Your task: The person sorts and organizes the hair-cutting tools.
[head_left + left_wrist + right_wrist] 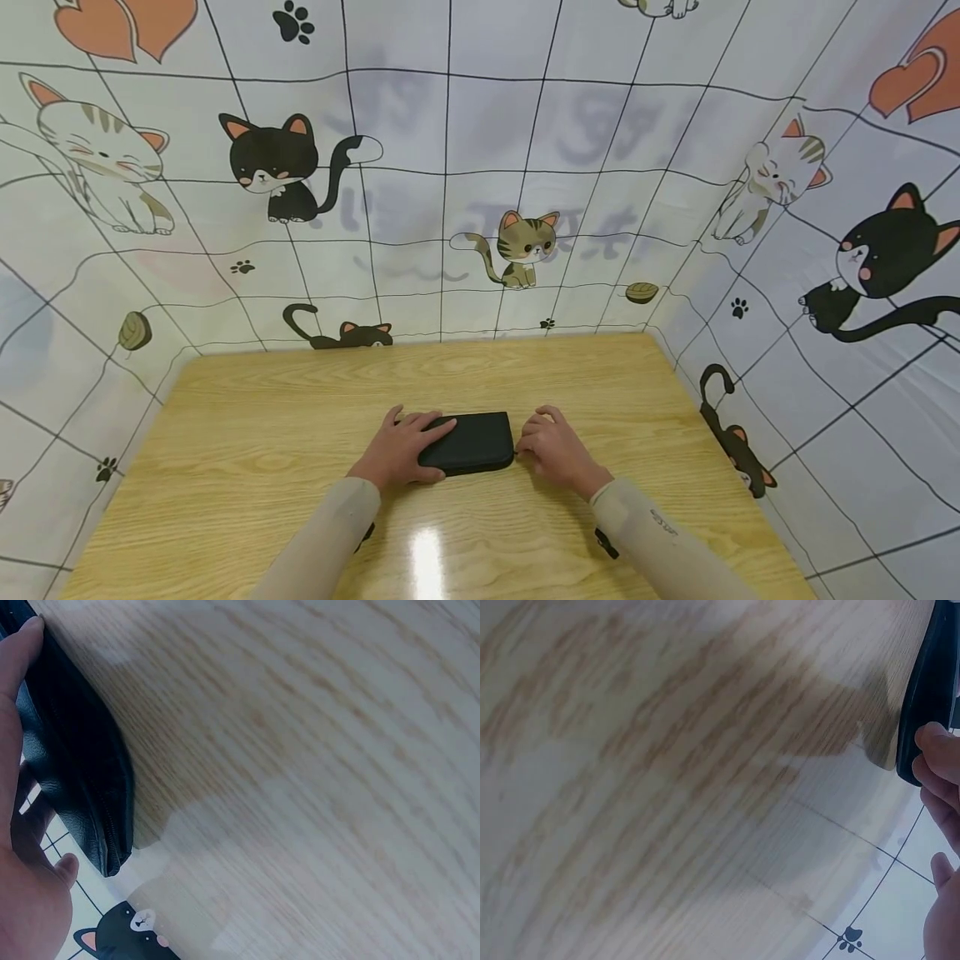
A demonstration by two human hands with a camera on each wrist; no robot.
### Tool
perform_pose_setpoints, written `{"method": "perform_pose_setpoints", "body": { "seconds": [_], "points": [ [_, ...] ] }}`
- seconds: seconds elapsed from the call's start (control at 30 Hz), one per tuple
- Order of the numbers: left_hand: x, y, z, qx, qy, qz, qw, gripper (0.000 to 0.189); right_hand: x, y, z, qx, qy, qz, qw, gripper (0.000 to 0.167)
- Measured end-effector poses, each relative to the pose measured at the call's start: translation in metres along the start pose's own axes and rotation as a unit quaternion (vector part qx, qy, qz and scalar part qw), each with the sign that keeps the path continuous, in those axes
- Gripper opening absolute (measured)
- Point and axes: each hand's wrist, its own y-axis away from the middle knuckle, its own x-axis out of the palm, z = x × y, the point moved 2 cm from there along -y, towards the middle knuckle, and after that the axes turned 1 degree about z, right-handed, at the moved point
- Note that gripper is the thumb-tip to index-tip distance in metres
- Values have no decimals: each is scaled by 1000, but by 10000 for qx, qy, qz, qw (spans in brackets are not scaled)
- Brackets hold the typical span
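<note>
A black zip-around wallet [472, 442] with a leather-like surface lies flat on the wooden table in the head view. My left hand [402, 447] grips its left end, thumb along the near edge and fingers over the top. In the left wrist view the zip runs along the edge of the wallet [79, 761], and the thumb presses on it. My right hand [556, 450] is at the wallet's near right corner, thumb and index finger pinched on what looks like the zipper pull, mostly hidden by the fingertips. The right wrist view shows those fingers against the end of the wallet [922, 690].
The light wooden table [285, 400] extends on all sides of the wallet. A white curtain [405, 200] with grid lines and cartoon cats hangs behind the table and along both sides. Light glares off the table near its front edge.
</note>
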Motion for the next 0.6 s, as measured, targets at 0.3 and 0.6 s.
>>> {"method": "perform_pose_setpoints", "body": {
  "seconds": [0.3,0.6],
  "points": [
    [-1,1,-1,-1,8,32,10000,85,-1,2,8,-28,-17,37,10000,4],
    [-2,2,-2,41,-11,-83,10000,84,-4,4,20,111,-114,-100,9998,4]
  ]
}}
